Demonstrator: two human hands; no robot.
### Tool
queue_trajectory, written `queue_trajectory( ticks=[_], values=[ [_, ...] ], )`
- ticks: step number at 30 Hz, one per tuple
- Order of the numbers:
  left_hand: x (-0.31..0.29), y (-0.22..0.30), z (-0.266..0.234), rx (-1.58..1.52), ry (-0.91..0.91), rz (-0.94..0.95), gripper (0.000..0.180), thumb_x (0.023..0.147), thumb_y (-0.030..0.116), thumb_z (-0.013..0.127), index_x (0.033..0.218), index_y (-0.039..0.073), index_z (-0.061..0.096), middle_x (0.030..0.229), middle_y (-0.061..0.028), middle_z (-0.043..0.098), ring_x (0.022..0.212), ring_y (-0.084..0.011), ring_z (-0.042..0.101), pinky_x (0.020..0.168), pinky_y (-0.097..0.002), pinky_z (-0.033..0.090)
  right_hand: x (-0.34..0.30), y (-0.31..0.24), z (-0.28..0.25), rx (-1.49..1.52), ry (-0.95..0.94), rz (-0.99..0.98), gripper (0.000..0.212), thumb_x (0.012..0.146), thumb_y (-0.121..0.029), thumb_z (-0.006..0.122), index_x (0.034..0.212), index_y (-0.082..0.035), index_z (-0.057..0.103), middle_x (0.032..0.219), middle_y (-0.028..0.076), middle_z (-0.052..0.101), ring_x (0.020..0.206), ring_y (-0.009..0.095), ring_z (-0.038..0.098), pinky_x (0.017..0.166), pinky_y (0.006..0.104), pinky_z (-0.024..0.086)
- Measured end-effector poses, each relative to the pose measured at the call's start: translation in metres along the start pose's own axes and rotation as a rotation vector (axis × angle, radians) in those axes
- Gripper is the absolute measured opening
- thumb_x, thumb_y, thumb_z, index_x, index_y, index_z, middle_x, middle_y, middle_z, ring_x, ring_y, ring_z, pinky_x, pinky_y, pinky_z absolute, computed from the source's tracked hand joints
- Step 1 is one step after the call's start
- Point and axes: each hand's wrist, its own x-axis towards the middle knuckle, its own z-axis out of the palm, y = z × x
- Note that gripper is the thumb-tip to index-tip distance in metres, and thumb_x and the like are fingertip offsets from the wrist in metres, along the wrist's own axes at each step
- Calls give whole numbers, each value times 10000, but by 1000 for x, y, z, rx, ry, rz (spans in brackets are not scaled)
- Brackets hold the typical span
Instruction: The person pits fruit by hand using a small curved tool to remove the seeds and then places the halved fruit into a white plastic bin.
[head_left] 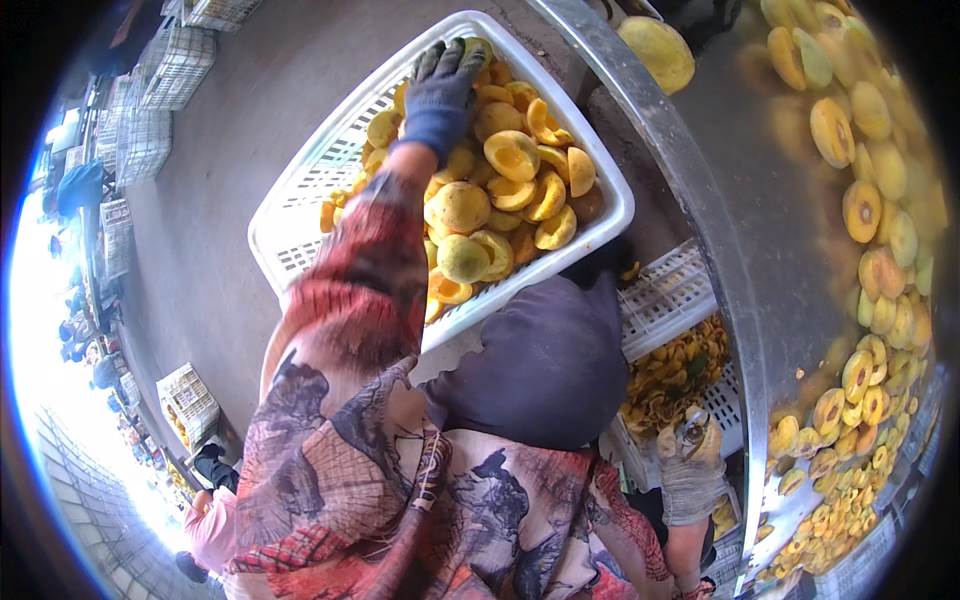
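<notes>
My left hand (441, 95), in a dark grey-blue work glove, reaches into the far end of a white plastic basket (330, 165). Its fingers are stretched out over the yellow, peach-like fruit (510, 155), which lies there whole and halved. No fruit shows in its grip. At lower right, my right hand (692, 440), in a pale, stained glove, is closed around a small metal tool whose exact kind I cannot make out. Below that hand is a second white crate (672, 295) with fruit scraps (690, 365) in it.
A metal-edged table (690, 150) curves along the right, with many fruit halves (860, 210) on it. Dark cloth (535, 365) covers my knee beside the basket. White crates (150, 120) are stacked at far left. Another person in pink (212, 530) is at lower left, near a crate (188, 400).
</notes>
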Motion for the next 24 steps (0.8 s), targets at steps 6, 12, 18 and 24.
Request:
queue_trajectory(
  ticks=[6, 12, 18, 24],
  values=[
    [6, 6, -31, -429, -192, -32, 508, 761, 183, 579, 1243, 110, 436, 1273, -144, 423, 1202, -291, 367, 1004, -348, 290, -5, -22, -1, -275, 138, -181, 400, 714, -165, 652, 1046, -29, 475, 858, 114, 593, 744, 216, 614, 673, 305, 484],
    [-41, 65, -47, -149, -35, 53, 452, 857, 325, 462, 1263, 130, 418, 1307, -138, 385, 1240, -294, 309, 1034, -375, 210, -15, -11, 2, -201, 145, -206, 389, 735, -169, 647, 1059, -43, 472, 833, 119, 597, 736, 245, 620, 655, 311, 487],
    [-32, 86, -1, -106, -53, 23, 545, 848, 482, 375, 1278, 148, 372, 1295, -100, 407, 1233, -289, 315, 1012, -439, 205, -9, -7, -1, -356, 111, -313, 438, 742, -187, 658, 1099, -36, 453, 865, 124, 587, 777, 236, 613, 690, 308, 484],
    [-51, 92, -23, -43, -136, 103, 540, 869, 449, 355, 1323, 161, 307, 1324, -133, 362, 1271, -298, 253, 1044, -441, 143, -22, -4, -3, -199, 125, -226, 389, 740, -147, 631, 1076, -34, 472, 849, 89, 579, 733, 179, 585, 662, 280, 477]
  ],
)
